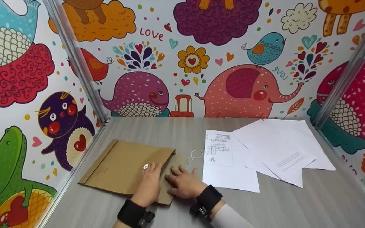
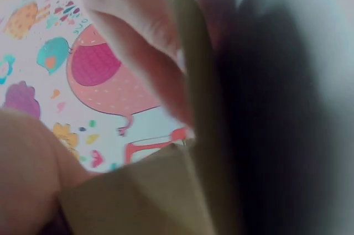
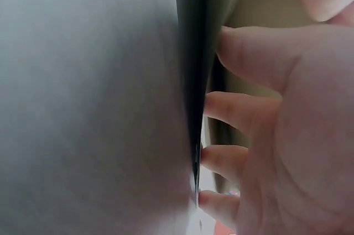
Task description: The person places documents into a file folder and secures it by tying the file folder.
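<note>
Envelope (image 1: 122, 167) (oblong, brown paper)

envelope (image 1: 128, 158) left on table (image 1: 169, 133) | papers (image 1: 227, 174) right | string (image 1: 196, 154) between | left hand (image 1: 148, 183) on envelope | right hand (image 1: 185, 183) on flap (image 1: 166, 197)

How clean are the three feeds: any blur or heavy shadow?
Head: evenly lit, envelope edges clear, print on the papers too small to read; left wrist: hazy and soft, dark shadow beside the envelope; right wrist: table blurred, dark band beside it.
</note>
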Tool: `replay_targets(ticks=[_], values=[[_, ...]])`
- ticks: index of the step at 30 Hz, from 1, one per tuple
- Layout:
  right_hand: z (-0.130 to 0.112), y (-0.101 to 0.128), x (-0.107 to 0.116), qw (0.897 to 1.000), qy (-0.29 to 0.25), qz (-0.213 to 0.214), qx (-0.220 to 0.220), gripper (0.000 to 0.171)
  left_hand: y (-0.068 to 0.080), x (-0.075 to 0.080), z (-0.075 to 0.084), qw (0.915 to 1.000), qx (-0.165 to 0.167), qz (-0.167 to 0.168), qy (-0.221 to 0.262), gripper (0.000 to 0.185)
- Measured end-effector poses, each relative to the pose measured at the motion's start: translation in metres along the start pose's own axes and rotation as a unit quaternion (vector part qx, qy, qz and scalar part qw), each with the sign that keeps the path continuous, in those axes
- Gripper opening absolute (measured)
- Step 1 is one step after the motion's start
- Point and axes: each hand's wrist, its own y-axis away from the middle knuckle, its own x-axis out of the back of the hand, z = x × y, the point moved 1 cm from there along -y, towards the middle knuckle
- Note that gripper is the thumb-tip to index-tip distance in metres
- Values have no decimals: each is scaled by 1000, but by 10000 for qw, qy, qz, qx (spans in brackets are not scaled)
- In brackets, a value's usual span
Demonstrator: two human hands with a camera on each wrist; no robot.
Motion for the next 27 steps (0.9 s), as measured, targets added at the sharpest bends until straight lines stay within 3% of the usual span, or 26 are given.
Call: replay_targets(ticks=[4, 11, 19, 27], values=[[-1, 0, 1, 10000, 16, -97, -2, 68, -2, -5, -3, 9997, 71, -210, -57, 56], [2, 0, 3, 9998, -151, -88, -64, 66, -4, -8, 1, 9999, 8, -25, -115, 53], [22, 1, 14, 9982, -592, -94, 46, 67, -4, -17, 3, 9993, 106, -355, -93, 57], [51, 4, 29, 9947, -909, 400, 263, 63, -5, -27, 3, 9992, 36, -349, -184, 61]])
